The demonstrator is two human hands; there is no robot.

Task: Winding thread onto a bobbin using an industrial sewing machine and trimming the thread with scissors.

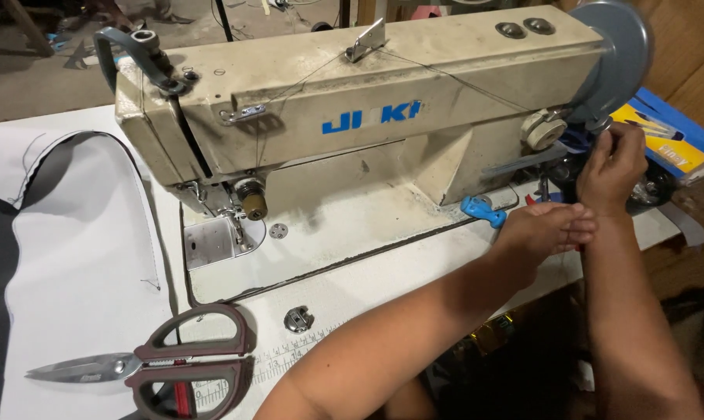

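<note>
Scissors point(154, 364) lie nearest, on the table point(383, 280) beside white cloth point(80, 257). Both hands work at the sewing machine's point(352, 117) far end — the right hand point(612, 167) pinches a small part under the handwheel point(612, 54), the left hand point(550, 229) lies flat, fingers extended together, beside a blue clip point(482, 208).

Under your hands the sewing machine point(352, 117) wears matt cream paint, scuffed and grimy, with a smooth grey handwheel point(612, 54). At the table's front edge your scissors point(157, 362) show bright metal blades and dull maroon plastic handles; at its left edge lies soft white cloth point(80, 257).
</note>
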